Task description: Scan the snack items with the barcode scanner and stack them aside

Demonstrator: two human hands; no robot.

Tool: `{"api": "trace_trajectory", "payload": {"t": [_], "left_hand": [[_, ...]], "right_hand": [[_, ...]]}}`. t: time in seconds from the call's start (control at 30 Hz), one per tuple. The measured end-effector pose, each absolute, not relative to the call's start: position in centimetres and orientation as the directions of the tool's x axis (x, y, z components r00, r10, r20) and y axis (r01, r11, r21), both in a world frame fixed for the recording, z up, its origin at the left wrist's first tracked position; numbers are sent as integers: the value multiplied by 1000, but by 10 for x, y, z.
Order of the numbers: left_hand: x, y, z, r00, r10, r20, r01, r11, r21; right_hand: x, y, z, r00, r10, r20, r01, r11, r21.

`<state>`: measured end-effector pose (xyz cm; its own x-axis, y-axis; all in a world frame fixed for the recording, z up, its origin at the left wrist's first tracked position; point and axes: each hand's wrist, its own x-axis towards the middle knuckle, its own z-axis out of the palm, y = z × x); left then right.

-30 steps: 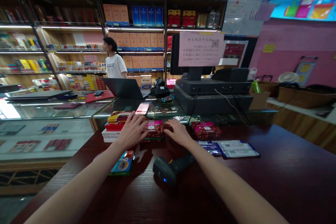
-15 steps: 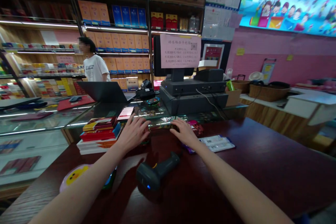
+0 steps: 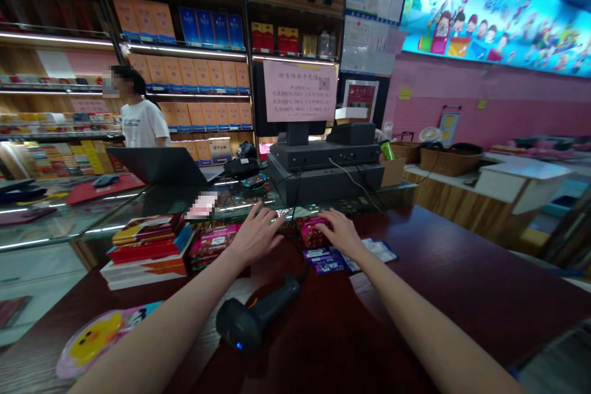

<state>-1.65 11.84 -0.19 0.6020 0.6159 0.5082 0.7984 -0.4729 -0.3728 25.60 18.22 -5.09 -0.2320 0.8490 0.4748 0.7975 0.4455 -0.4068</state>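
My left hand (image 3: 258, 234) is over the far part of the dark red table (image 3: 443, 295), fingers spread and holding nothing. Just left of it lies a dark pink packet (image 3: 212, 245). My right hand (image 3: 340, 233) has its fingers apart at the right side of another pink-red packet (image 3: 310, 231); whether it touches the packet I cannot tell. Purple packets (image 3: 325, 260) and a pale packet (image 3: 381, 250) lie beside and under my right wrist. A black barcode scanner (image 3: 253, 317) with a blue light rests between my forearms.
Stacked boxes and books (image 3: 148, 252) stand on the left. A duck-patterned pink item (image 3: 95, 341) lies at the near left. Beyond the table are a laptop (image 3: 159, 166), a monitor with a pink sign (image 3: 299, 91) and a person in a white shirt (image 3: 142, 123).
The view has shifted right, and most things appear farther left. My right hand now appears beside the pink-red packet. More of the left pink packet and the purple packets shows.
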Motion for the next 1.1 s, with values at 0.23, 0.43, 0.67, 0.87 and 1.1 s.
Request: {"api": "trace_trajectory", "payload": {"t": [0.23,0.43,0.67,0.87,1.1], "left_hand": [[15,141,-10,692,580,430,721,-532,-443],[33,157,-18,719,561,409,694,-554,-460],[42,173,-29,731,555,398,681,-555,-477],[48,180,-33,735,547,401,676,-550,-490],[48,178,-33,775,479,411,631,-572,-524]], "right_hand": [[284,189,-49,-183,885,428,832,371,-412],[301,195,-55,-148,909,389,840,323,-436],[308,200,-60,-140,924,355,838,302,-454],[309,202,-61,-125,934,336,829,284,-481],[309,204,-63,-114,934,337,806,286,-519]]}}
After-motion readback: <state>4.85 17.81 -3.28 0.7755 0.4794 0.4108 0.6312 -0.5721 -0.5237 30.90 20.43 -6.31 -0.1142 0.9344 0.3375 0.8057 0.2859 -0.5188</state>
